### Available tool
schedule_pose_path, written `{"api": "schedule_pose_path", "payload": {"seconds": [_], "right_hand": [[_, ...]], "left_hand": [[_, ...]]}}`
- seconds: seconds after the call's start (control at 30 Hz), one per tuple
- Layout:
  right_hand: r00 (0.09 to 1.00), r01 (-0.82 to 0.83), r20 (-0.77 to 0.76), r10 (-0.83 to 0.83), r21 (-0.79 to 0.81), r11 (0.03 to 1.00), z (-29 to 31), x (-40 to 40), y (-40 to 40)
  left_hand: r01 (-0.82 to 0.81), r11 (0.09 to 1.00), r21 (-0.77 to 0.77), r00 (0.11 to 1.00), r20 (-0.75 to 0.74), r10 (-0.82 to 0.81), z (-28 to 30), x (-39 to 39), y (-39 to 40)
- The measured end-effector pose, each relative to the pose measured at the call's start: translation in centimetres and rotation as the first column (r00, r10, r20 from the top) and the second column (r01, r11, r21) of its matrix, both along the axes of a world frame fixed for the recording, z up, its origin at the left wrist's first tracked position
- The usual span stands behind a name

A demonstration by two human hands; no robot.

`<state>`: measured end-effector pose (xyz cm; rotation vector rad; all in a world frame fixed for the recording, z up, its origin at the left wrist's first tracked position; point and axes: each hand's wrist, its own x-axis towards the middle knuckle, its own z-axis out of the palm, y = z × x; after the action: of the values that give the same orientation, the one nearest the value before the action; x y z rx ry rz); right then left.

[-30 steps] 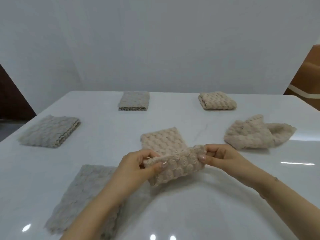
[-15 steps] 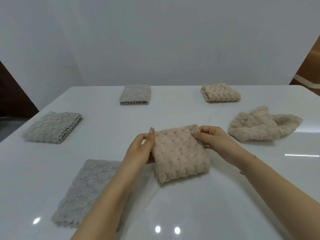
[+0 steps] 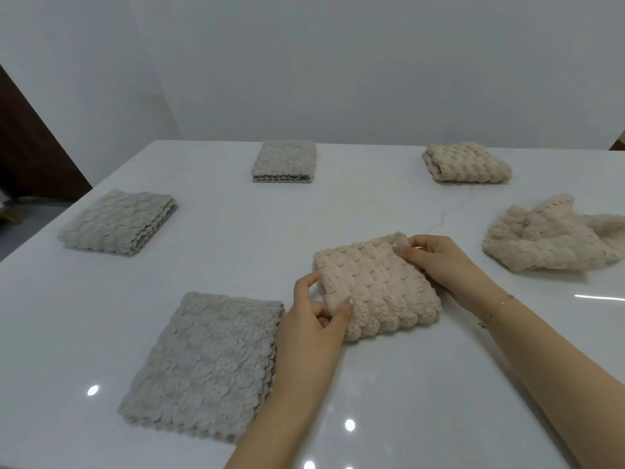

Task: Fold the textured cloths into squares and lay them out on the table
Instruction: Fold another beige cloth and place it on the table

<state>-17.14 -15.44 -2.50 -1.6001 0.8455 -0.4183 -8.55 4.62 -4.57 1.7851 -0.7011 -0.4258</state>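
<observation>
Fingers: my right hand [image 3: 439, 262] pinches the far right corner of the folded beige cloth [image 3: 378, 286]; my left hand [image 3: 314, 323] curls against its near left edge, thumb on top. I see the cloth flat mid-table [image 3: 236, 238]. Three grey folded cloths [image 3: 206, 363] [image 3: 118, 221] [image 3: 284, 161] sit left and far, one folded beige [image 3: 466, 162] far right, one crumpled beige [image 3: 548, 242] right.

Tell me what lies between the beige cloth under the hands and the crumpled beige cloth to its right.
Only the right hand at the folded beige cloth, then bare white table up to the crumpled beige cloth, as the head view shows.
</observation>
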Motion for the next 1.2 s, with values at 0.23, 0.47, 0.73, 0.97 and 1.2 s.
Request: {"api": "schedule_pose_path", "payload": {"seconds": [0.23, 0.47, 0.73, 0.97, 1.2], "right_hand": [[0.995, 0.086, -0.045, -0.093, -0.130, 0.988, 0.0, 0.4, 0.5], [0.985, 0.147, 0.103, -0.137, -0.093, 0.985, 1.3, -4.6, 2.4], [0.991, -0.005, 0.135, 0.021, -0.117, 0.993, -0.4, -6.4, 4.7], [1.000, 0.005, 0.026, 0.002, -0.246, 0.969, -1.8, -6.2, 3.8], [0.994, 0.068, -0.050, -0.095, -0.396, 0.916, -2.1, -6.8, 3.8]], "left_hand": [[-0.044, 0.990, 0.135, 0.983, 0.184, 0.018, -0.2, -0.1, -0.4], [0.006, 0.993, 0.117, 0.886, 0.460, -0.060, 1.5, -0.1, -1.2], [0.145, 0.770, 0.621, 0.757, 0.432, -0.491, 0.4, -0.4, -6.0], [0.024, 0.768, 0.640, 0.747, 0.499, -0.439, -0.6, -0.9, -6.2], [0.229, 0.847, 0.480, 0.859, 0.309, -0.408, 0.5, 0.0, -5.3]]}}
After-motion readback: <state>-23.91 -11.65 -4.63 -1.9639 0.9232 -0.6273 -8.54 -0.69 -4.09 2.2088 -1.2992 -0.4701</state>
